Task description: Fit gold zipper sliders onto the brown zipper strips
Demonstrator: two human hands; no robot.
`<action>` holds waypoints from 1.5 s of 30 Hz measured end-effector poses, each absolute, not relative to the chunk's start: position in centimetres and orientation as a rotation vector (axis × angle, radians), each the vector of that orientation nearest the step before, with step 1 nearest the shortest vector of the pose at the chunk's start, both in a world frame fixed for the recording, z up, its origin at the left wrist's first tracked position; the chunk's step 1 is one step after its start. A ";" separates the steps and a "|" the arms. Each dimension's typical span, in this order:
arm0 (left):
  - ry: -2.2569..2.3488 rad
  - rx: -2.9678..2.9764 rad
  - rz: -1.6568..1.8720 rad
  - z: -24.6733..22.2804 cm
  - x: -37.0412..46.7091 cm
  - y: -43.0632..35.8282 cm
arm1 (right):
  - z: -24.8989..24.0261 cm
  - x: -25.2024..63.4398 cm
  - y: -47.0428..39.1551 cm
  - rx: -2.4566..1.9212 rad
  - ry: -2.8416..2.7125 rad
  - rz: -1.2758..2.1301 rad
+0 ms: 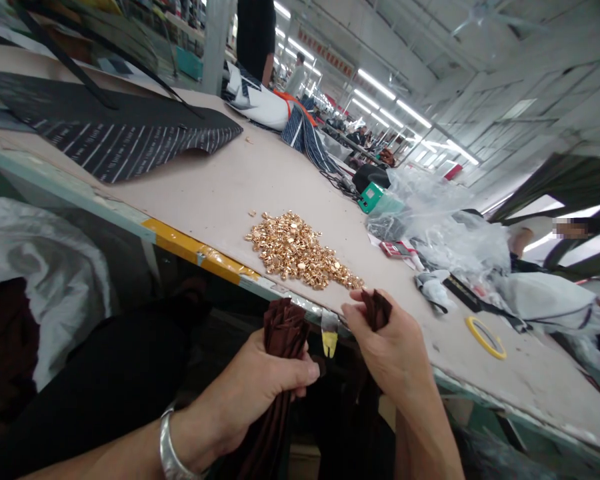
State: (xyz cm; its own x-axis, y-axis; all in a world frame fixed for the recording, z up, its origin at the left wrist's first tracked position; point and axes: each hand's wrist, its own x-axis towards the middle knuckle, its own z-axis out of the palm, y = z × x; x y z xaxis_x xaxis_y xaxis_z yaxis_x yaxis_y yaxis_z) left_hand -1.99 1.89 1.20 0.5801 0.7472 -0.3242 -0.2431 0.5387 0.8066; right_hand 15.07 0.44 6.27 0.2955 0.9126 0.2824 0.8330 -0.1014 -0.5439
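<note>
- Gripping in the left hand [263,383], fingers wrapped round and thumb laid across: a thick bundle of brown strips [284,327], just below the pile of gold-coloured metal pieces [300,250].
- Wearing a silver bracelet [170,443] on the same wrist, well below and left of the pile.
- Pinching narrowly in the right hand [395,353]: some folded brown strips [377,310], close by the pile's lower right end; impossible to tell whether touching it.
- Impossible to count the strips in either grip.
- Spread loosely near the edge of the pale tabletop [200,193]: the pile.
- Sticking out just below the pile: a metal tab [329,339] with a yellow forked tip.
- Stuck along the edge, left of the pile: yellow tape [180,243].
- Lying beyond and left of the pile: a black panel [135,119] with straps.
- Standing beyond and right of the pile: a green box [373,198], beside heaped clear plastic [440,230].
- Lying well right of the pile: a yellow ring [481,341].
</note>
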 end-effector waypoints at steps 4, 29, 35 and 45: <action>0.717 0.806 0.655 0.9 -2.0 1.8 | 5.5 14.2 -3.5 -1.825 -1.241 0.664; 0.677 0.805 0.604 0.3 -2.2 1.2 | 2.2 12.6 -3.2 -1.541 -0.940 0.825; 0.590 0.654 0.492 0.4 -2.1 1.0 | 1.3 12.2 -3.2 -1.500 -0.954 0.818; 0.650 0.664 0.695 -0.2 -0.7 1.0 | 1.5 11.7 -3.1 -1.486 -1.075 0.649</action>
State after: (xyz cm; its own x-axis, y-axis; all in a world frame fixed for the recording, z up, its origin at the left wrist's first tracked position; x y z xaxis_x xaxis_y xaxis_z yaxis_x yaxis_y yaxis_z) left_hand -0.69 0.97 -0.17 0.5956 0.7421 -0.3076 -0.3569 0.5875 0.7263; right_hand 11.71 -3.07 1.52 0.4309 0.8869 0.1663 0.2664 0.0511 -0.9625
